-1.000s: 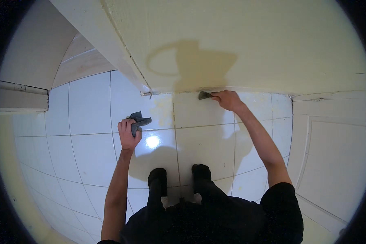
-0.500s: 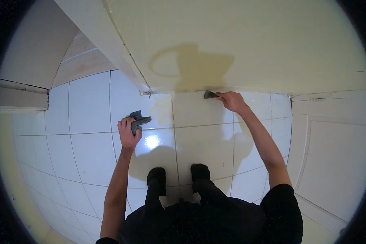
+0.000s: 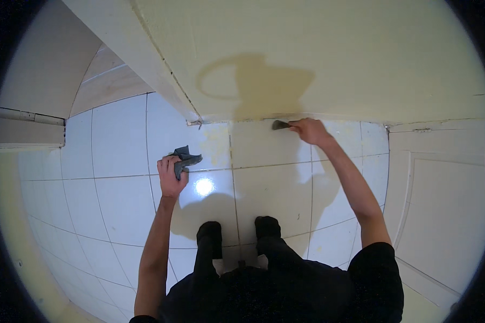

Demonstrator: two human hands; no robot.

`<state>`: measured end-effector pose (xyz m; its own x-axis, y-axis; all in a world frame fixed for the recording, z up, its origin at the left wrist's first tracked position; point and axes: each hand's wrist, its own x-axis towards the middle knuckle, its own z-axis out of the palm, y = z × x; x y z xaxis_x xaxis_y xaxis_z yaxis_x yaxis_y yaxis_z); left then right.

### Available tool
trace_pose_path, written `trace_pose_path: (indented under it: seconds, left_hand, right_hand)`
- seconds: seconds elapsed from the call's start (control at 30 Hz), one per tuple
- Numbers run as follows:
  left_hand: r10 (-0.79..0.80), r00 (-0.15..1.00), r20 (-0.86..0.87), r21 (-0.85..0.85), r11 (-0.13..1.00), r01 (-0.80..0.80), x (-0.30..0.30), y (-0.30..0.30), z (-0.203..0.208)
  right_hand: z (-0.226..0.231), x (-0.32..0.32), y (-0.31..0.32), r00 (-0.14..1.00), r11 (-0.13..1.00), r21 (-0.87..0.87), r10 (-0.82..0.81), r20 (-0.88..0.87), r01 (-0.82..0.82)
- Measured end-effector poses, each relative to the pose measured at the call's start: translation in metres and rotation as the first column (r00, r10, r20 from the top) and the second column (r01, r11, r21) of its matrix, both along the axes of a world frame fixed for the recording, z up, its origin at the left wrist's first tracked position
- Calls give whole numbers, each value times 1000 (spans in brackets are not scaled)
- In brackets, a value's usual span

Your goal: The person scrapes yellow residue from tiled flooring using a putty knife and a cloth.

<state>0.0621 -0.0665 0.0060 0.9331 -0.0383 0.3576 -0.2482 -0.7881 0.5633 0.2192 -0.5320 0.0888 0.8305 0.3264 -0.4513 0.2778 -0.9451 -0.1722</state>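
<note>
A putty knife (image 3: pixel 279 125) with a dark flared blade is gripped in my right hand (image 3: pixel 309 131). Its blade points left, close to the seam where the pale yellow wall (image 3: pixel 361 59) meets the floor. My left hand (image 3: pixel 172 175) is closed around a crumpled dark grey cloth (image 3: pixel 185 158), low over the white floor tiles (image 3: pixel 121 202). Yellowish smears (image 3: pixel 216 144) mark the tile between the two hands. My fingers hide most of the knife's handle.
A door frame's lower corner (image 3: pixel 195 123) juts out left of the smears, with a doorway to a wood-look floor (image 3: pixel 113 75) beyond. At the right stands a white panelled door (image 3: pixel 436 199). My feet in dark socks (image 3: pixel 267 226) are on the tiles below the wall.
My right hand and the putty knife have shifted very slightly, the blade now a touch farther from the wall seam. The left hand still holds the cloth in nearly the same spot.
</note>
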Motion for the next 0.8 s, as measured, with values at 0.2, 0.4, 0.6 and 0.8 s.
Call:
trace_pose_path:
  seconds: [0.2, 0.4, 0.6, 0.8]
  left_hand:
    - [3, 999, -49, -13, 1000, -3, 5, -10, -3]
    - [-2, 997, -82, -16, 1000, 1, 0, 1, -4]
    - [13, 997, -72, -32, 999, -15, 5, -8, -3]
    - [23, 994, -102, -1, 1000, -23, 1, -4, -1]
  right_hand:
    - [-21, 3, 3, 999, 1000, 20, -18, 39, 18]
    - [-3, 7, -15, 997, 997, 26, -70, -33, 71]
    - [0, 4, -9, 1000, 999, 39, -23, 9, 23]
    - [-9, -15, -2, 989, 999, 45, -1, 147, -5]
